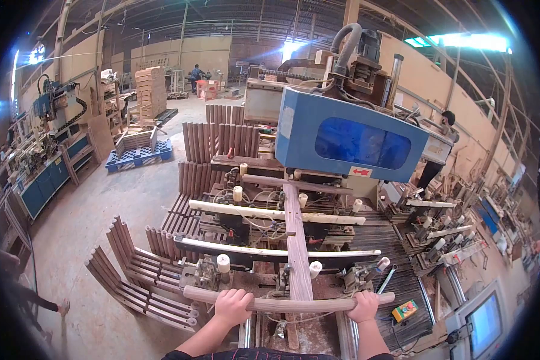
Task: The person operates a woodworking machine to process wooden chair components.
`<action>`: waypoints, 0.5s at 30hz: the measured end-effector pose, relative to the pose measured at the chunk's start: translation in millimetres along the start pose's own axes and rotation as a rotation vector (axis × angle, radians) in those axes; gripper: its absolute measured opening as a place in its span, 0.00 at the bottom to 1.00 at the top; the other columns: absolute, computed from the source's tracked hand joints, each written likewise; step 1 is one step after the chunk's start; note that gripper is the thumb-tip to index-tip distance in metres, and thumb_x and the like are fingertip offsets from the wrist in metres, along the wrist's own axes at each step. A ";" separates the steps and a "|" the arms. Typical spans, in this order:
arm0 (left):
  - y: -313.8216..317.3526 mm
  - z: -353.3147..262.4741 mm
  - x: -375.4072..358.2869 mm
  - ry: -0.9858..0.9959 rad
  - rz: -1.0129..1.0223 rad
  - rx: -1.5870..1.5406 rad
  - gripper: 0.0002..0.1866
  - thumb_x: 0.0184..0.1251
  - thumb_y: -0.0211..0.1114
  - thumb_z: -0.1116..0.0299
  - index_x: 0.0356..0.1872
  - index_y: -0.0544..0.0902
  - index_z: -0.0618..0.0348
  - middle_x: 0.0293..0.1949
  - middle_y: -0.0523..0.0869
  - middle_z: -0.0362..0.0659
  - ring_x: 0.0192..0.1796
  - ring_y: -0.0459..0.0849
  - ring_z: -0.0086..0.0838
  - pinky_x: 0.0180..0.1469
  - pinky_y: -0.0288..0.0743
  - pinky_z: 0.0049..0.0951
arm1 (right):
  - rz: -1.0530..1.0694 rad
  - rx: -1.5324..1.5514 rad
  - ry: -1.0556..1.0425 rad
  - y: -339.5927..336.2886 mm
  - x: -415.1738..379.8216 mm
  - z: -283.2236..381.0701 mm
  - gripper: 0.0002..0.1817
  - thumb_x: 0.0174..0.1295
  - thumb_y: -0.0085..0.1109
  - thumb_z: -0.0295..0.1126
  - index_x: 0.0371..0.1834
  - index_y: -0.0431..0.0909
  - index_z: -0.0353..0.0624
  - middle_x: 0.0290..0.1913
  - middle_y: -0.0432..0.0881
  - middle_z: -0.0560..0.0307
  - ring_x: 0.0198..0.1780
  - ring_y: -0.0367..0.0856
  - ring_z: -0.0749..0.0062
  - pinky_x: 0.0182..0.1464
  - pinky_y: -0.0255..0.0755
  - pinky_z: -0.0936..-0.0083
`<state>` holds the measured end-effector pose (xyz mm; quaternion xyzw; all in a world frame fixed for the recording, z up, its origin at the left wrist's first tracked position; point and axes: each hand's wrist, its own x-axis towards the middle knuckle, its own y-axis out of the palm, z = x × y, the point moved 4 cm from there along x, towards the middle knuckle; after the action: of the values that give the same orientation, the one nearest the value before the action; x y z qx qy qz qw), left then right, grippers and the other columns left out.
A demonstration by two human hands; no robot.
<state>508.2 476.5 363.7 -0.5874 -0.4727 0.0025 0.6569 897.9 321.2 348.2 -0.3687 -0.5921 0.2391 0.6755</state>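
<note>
A long, slightly curved wooden rail [300,305] lies crosswise at the near side of the machine's fixture. Toward its left end, my left hand [233,307] is closed around it. My right hand [363,305] grips the same rail close to its right end. A flat wooden board [297,258] runs away from the rail's middle to a second curved wooden rail [300,183] at the far side. White-topped clamps [223,263] stand around these pieces, and pale straight bars [276,250] cross the fixture.
The blue machine head [351,135] hangs over the far end. Slatted wooden frames [144,276] stand at left. At lower right are a yellow button box [404,310] and a screen [485,324]. One person [441,144] stands behind the machine; another person's hand [63,307] shows lower left.
</note>
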 end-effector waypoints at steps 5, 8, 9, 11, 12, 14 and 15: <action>2.0 0.9 -0.8 0.002 -0.012 -0.004 0.17 0.33 0.72 0.62 0.31 0.81 0.43 0.29 0.78 0.33 0.34 0.81 0.30 0.39 0.70 0.33 | -0.001 -0.007 -0.004 -1.9 1.5 1.6 0.10 0.35 0.68 0.37 0.22 0.77 0.52 0.28 0.76 0.58 0.37 0.77 0.56 0.46 0.66 0.61; 3.2 1.8 -0.7 0.002 -0.027 0.001 0.16 0.32 0.73 0.62 0.29 0.81 0.41 0.28 0.77 0.32 0.33 0.80 0.29 0.38 0.69 0.33 | 0.009 -0.013 -0.001 2.0 -0.2 -1.6 0.10 0.34 0.68 0.37 0.22 0.78 0.52 0.28 0.76 0.57 0.37 0.76 0.56 0.46 0.66 0.61; 2.8 1.6 -0.8 0.003 -0.031 0.003 0.16 0.32 0.73 0.62 0.29 0.81 0.41 0.28 0.77 0.32 0.33 0.80 0.29 0.38 0.69 0.33 | 0.011 -0.013 -0.002 1.7 -0.2 -1.1 0.10 0.34 0.68 0.37 0.22 0.78 0.52 0.28 0.76 0.57 0.37 0.76 0.56 0.46 0.66 0.61; 0.4 0.6 -0.8 -0.001 -0.015 0.001 0.17 0.33 0.72 0.62 0.31 0.81 0.42 0.28 0.78 0.33 0.34 0.81 0.29 0.39 0.70 0.33 | 0.010 -0.010 0.002 0.5 0.4 -0.4 0.11 0.34 0.68 0.37 0.22 0.78 0.52 0.29 0.76 0.57 0.37 0.76 0.56 0.46 0.66 0.61; -0.3 0.0 -0.5 -0.005 0.000 -0.001 0.18 0.34 0.72 0.63 0.33 0.82 0.44 0.29 0.78 0.33 0.35 0.81 0.30 0.40 0.72 0.33 | 0.012 -0.011 0.001 0.7 0.5 -0.8 0.11 0.34 0.68 0.37 0.22 0.78 0.52 0.29 0.76 0.57 0.37 0.76 0.56 0.46 0.66 0.61; -0.8 -0.5 -0.3 -0.005 0.001 0.002 0.17 0.34 0.72 0.63 0.33 0.82 0.43 0.29 0.78 0.33 0.35 0.81 0.30 0.40 0.71 0.33 | 0.004 0.012 -0.003 1.5 0.1 -1.4 0.11 0.33 0.68 0.36 0.22 0.78 0.52 0.29 0.77 0.57 0.37 0.76 0.56 0.46 0.66 0.61; -0.8 -0.4 -0.3 -0.002 -0.001 0.008 0.17 0.34 0.72 0.63 0.33 0.82 0.43 0.29 0.78 0.33 0.35 0.81 0.30 0.40 0.71 0.33 | 0.005 0.012 -0.005 1.4 -0.2 -1.2 0.11 0.33 0.68 0.36 0.22 0.78 0.52 0.29 0.77 0.57 0.37 0.76 0.56 0.46 0.66 0.61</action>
<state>507.9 475.7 364.1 -0.5847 -0.4737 0.0046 0.6586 899.1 321.6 346.9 -0.3657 -0.5914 0.2453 0.6755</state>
